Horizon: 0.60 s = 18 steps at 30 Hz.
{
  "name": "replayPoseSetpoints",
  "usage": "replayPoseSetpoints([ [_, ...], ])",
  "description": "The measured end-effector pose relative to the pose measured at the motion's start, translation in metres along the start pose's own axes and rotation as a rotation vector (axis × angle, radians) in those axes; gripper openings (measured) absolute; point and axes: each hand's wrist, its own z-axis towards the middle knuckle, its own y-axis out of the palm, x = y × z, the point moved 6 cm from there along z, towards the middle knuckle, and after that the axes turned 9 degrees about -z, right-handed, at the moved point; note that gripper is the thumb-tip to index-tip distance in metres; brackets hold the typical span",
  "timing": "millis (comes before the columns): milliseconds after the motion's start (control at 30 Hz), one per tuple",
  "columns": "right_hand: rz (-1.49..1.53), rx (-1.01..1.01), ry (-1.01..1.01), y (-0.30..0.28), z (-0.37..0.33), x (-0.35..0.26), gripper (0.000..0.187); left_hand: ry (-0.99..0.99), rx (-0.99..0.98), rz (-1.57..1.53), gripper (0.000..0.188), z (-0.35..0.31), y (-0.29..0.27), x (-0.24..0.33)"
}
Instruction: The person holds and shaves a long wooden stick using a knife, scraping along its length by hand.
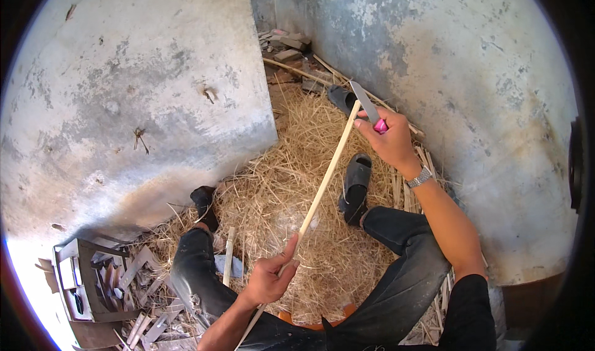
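Note:
My left hand [271,279] is closed around a long pale bamboo strip [327,180], low over my lap. The strip slants up and away to the right, its lower end passing under my forearm. In my right hand [390,139] is a knife [365,102] with a flat grey blade and a pink handle, mostly covered by my fingers. The blade lies close beside the strip's far tip; whether the two touch I cannot tell. My right thumb and fingertips are near that tip too.
Straw-like shavings [285,165] cover the floor between my legs. A black slipper [341,99] and bricks [288,44] lie farther off. Walls stand at left [155,72] and right [471,103]. At lower left, a broken wooden frame [87,276] sits among scraps.

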Motion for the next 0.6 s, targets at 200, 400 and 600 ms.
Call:
replayPoseSetpoints([
  [200, -0.037, -0.002, -0.037, 0.001, -0.005, -0.015, 0.023, 0.012, 0.049, 0.033, 0.047, 0.003, 0.001, 0.007],
  [400, -0.174, 0.014, -0.079, 0.006, -0.002, -0.015, 0.026, 0.051, 0.083, 0.165, 0.049, 0.006, 0.001, 0.024],
  [600, -0.214, -0.068, -0.106, 0.012, 0.001, -0.018, 0.027, 0.029, 0.08, 0.221, 0.052, 0.005, 0.002, 0.029],
])
